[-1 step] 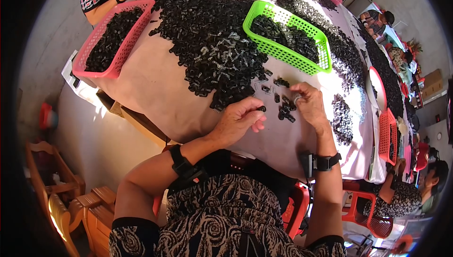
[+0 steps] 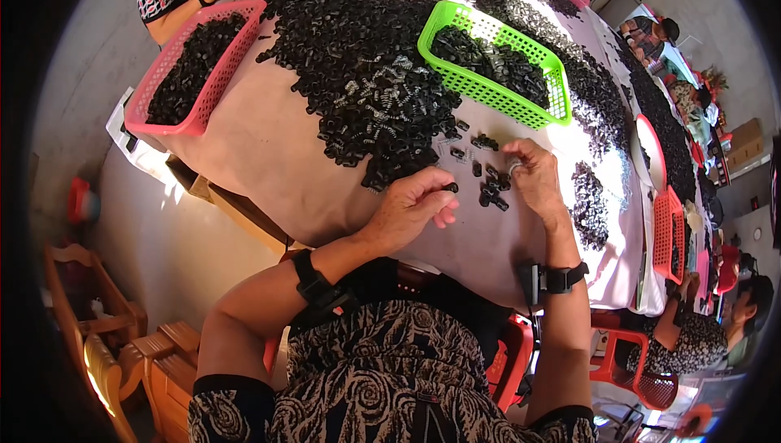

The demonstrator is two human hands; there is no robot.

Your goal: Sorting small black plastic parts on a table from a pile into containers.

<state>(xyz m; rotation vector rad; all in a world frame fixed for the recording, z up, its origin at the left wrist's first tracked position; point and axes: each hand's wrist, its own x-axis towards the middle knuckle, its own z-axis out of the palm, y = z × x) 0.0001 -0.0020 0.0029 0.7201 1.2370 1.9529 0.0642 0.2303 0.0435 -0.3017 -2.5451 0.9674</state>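
Right hand [image 2: 535, 178] edged slightly rightward, grip unclear; left hand [image 2: 411, 205] pinches a black piece [image 2: 452, 187] at its fingertips [image 2: 440, 177].

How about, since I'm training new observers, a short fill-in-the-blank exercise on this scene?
The left hand holds a small rounded piece coloured ____.
The large perforated pink plastic basket stands to the ____ of the perforated green plastic basket.
Silvery coiled springs lie on ____ of the heap of small black pieces.
Missing words: black; left; top.

Bare cloth [image 2: 260, 130] leaves passage between pink basket [image 2: 220, 77] and black heap [image 2: 366, 77]; green basket [image 2: 488, 93] blocks ahead.
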